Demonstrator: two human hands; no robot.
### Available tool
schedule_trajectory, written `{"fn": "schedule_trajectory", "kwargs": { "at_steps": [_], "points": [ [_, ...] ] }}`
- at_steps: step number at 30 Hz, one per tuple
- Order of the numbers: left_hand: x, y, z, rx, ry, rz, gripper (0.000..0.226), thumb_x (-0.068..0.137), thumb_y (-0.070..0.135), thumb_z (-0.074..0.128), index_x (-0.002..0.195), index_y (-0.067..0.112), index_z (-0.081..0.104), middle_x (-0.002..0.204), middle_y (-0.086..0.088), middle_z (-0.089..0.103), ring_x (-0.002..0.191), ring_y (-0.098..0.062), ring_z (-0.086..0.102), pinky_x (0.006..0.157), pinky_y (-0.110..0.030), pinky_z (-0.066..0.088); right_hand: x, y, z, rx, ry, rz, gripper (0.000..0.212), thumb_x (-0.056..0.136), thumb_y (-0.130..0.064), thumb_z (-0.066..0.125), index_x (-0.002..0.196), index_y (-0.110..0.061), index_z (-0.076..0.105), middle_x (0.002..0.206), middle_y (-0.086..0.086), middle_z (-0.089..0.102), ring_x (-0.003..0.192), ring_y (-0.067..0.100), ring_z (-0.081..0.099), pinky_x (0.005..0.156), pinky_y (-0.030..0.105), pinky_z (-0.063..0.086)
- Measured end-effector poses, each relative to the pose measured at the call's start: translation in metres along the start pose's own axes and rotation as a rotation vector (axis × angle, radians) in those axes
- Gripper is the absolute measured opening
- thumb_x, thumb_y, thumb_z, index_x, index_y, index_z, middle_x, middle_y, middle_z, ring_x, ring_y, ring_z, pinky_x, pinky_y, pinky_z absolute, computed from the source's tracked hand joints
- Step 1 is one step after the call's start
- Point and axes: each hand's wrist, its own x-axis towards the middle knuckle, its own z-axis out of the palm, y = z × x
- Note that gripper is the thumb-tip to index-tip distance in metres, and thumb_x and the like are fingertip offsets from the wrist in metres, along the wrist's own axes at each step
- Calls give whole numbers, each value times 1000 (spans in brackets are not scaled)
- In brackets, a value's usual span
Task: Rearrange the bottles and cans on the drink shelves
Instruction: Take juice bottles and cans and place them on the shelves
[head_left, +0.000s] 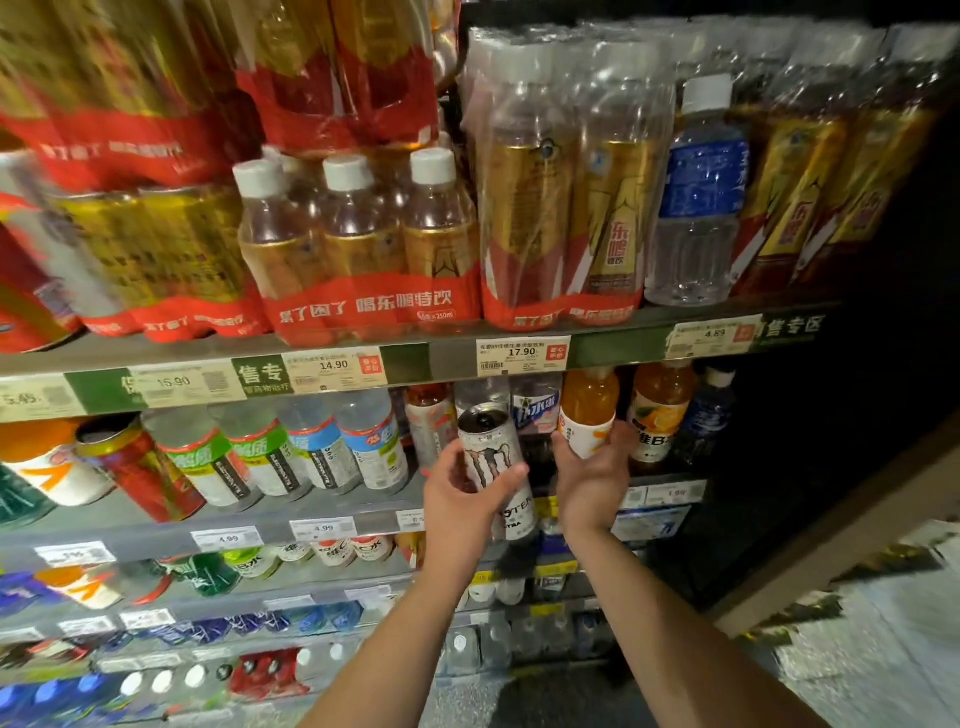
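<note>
My left hand (464, 500) wraps a tilted white can (498, 462) in its grip, just before the middle shelf (332, 512). My right hand (592, 478) curls round the orange bottle (588, 413) standing there.

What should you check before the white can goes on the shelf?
1. Left hand holds the white can firmly: ok, fingers wrap it.
2. Can upright: not ok, it tilts a little.
3. Right hand has the orange bottle: ok, fingers curl round its lower part.
4. Free spot on the shelf for the can: cannot tell, the hands hide it.
5. Can sealed: cannot tell, the top is blurred.
</note>
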Motion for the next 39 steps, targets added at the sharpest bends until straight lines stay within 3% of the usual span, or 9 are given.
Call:
{"fn": "schedule_trajectory", "kwargs": {
  "at_steps": [7,15,19,23,26,30,33,35,39],
  "points": [
    [-2,-1,-20,-74,-119,-17,49,78,16,85,122,13,64,110,2,77,104,-16,72,92,-30,58,-2,-13,-14,-70,29,-31,59,77,-40,79,128,-22,54,115,0,70,100,21,67,83,29,49],
    [14,-9,-1,-59,-106,-159,63,72,6,88,125,-7,58,81,-19,57,75,-21,62,68,-22,46,-37,-21,-46,-24,45,-58,53,78,-41,82,119,-21,57,103,-2,72,86,14,68,70,27,50],
    [10,-15,22,1,-141,-136,62,60,31,95,113,11,69,97,-10,72,91,-27,69,88,-39,55,-47,-9,-75,11,70,-22,55,73,-42,84,118,-24,57,100,-5,71,88,11,69,73,32,57],
    [-2,-11,51,41,-114,-74,99,54,57,93,138,18,58,128,11,64,122,-11,60,109,-37,46,-42,3,-106,53,74,-1,57,72,-41,87,118,-34,54,100,-14,69,88,-4,66,74,22,55],
    [-5,-7,81,60,-53,-54,98,60,60,89,141,17,55,139,10,57,132,-13,53,114,-41,42,-29,12,-132,66,28,27,60,74,-34,87,124,-31,54,96,-23,65,84,-21,60,66,3,46],
    [-1,1,121,64,128,-62,86,78,35,85,148,6,46,149,-7,52,140,-21,45,118,-39,36,-6,25,-160,89,-89,58,61,73,-35,87,122,-37,51,100,-22,68,87,-12,64,66,6,47],
    [3,-1,142,145,210,-46,76,79,34,84,141,3,52,139,-14,60,131,-28,55,108,-34,46,11,40,-169,69,-134,23,61,73,-33,87,123,-35,52,109,-13,71,97,6,69,81,26,55],
    [7,-6,154,214,241,-28,45,80,31,84,112,5,65,108,-23,70,97,-32,67,75,-13,51,21,48,-174,76,-196,40,63,74,-33,86,127,-33,52,113,-12,71,100,8,68,88,30,55],
    [21,-18,168,320,303,-6,49,77,42,85,99,3,65,87,-15,72,75,-22,67,65,-36,52,36,58,-181,84,-308,77,76,75,-35,86,140,-27,48,115,-13,66,100,8,64,89,27,51]
  ]
}}
